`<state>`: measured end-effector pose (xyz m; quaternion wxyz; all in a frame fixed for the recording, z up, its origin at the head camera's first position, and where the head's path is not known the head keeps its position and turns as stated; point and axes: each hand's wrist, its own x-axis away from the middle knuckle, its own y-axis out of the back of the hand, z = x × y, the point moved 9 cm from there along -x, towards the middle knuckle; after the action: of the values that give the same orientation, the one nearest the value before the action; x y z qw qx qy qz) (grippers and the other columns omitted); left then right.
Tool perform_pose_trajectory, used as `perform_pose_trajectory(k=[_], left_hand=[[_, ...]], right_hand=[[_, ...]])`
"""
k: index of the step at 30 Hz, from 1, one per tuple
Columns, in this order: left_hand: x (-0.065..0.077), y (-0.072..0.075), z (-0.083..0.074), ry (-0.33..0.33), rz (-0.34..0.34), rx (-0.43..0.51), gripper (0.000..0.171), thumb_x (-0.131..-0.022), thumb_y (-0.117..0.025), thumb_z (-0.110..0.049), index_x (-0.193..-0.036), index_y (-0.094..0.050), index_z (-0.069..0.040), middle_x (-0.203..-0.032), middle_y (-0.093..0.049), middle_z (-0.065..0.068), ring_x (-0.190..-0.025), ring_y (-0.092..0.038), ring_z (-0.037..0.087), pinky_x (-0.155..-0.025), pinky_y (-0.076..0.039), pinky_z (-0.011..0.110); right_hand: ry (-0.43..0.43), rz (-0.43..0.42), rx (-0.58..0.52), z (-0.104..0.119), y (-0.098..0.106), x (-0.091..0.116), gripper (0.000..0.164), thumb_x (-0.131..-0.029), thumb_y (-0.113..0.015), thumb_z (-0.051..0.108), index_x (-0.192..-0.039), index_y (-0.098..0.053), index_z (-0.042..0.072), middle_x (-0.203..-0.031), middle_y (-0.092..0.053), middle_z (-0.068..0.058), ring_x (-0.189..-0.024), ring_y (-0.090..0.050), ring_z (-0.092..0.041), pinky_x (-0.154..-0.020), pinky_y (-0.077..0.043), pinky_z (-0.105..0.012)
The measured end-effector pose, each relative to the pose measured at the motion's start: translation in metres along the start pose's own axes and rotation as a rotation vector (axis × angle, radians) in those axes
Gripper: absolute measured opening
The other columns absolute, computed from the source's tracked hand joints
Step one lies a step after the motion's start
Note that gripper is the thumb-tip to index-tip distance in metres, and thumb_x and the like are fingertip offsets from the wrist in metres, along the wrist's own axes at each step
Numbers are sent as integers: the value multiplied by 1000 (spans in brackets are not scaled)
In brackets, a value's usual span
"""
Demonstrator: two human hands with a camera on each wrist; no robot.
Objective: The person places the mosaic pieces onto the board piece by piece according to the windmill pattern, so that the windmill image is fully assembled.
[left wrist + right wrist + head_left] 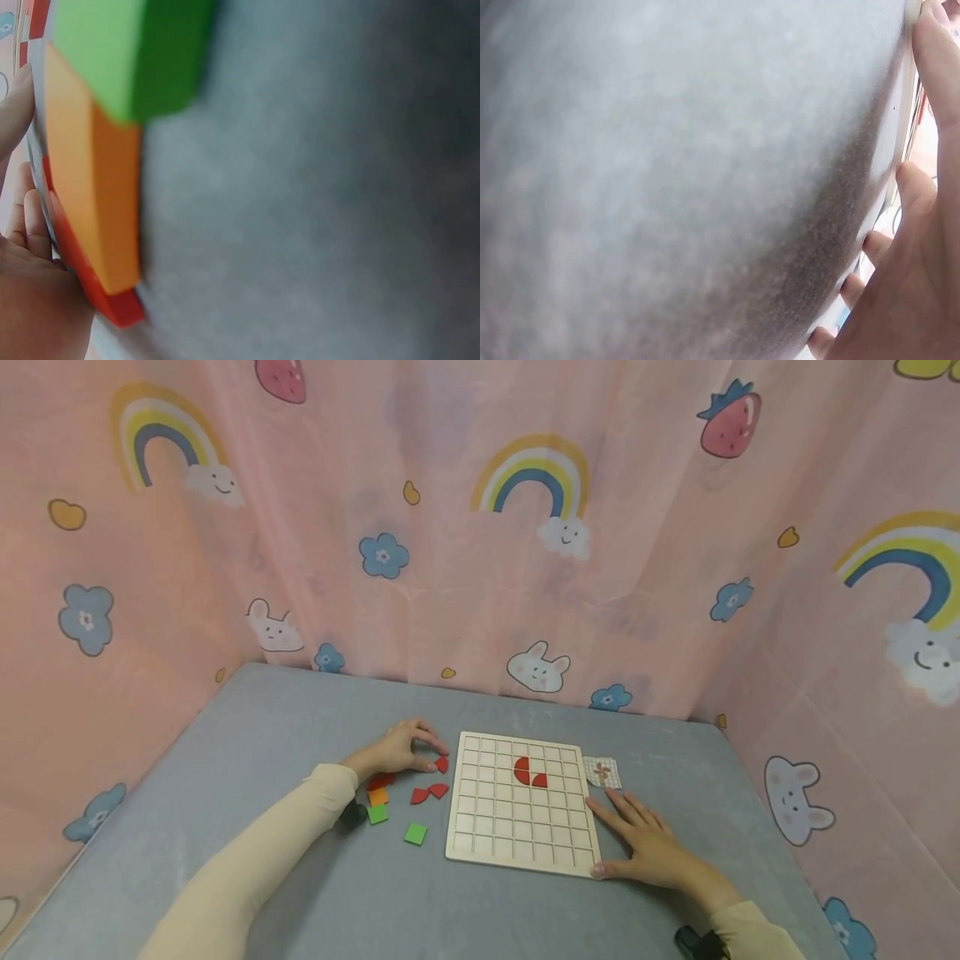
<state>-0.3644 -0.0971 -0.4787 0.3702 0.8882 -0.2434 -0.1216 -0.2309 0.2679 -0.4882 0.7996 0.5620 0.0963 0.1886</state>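
My left hand is left of a wooden grid board, thumb and index finger spread right at a small red quarter-circle piece. Two more red pieces lie just below that one. Under the wrist are a green square, an orange square and a red piece. My right hand rests at the board's right edge, its thumb on the near right corner and its fingers spread. Red quarter-circle pieces sit in adjoining cells near the middle of the board.
A small pattern card lies against the board's upper right edge. Another green square is on the grey tabletop left of the board. A pink printed curtain hangs behind the table and along its sides.
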Motion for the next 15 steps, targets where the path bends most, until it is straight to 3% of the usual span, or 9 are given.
perform_pose_trajectory(k=[9, 15], left_hand=[[1, 1, 0, 7, -12, 20, 24, -87, -89, -16, -111, -84, -14, -131, -61, 12, -131, -48, 38, -112, -27, 63], [0, 0, 2, 19, -16, 18, 23, -87, -89, -17, -110, -84, -15, -132, -62, 12, -133, -47, 39, -114, -27, 64]], right_hand=[[-8, -16, -31, -10, -5, -1, 101, -79, -79, 71, -165, -32, 47, -171, -27, -24, -154, -19, -57, -113, -13, -82], [34, -36, -14, -4, -1, 0, 99, -80, -79, 69, -165, -38, 37, -168, -31, -26, -150, -23, -60, -108, -18, -85]])
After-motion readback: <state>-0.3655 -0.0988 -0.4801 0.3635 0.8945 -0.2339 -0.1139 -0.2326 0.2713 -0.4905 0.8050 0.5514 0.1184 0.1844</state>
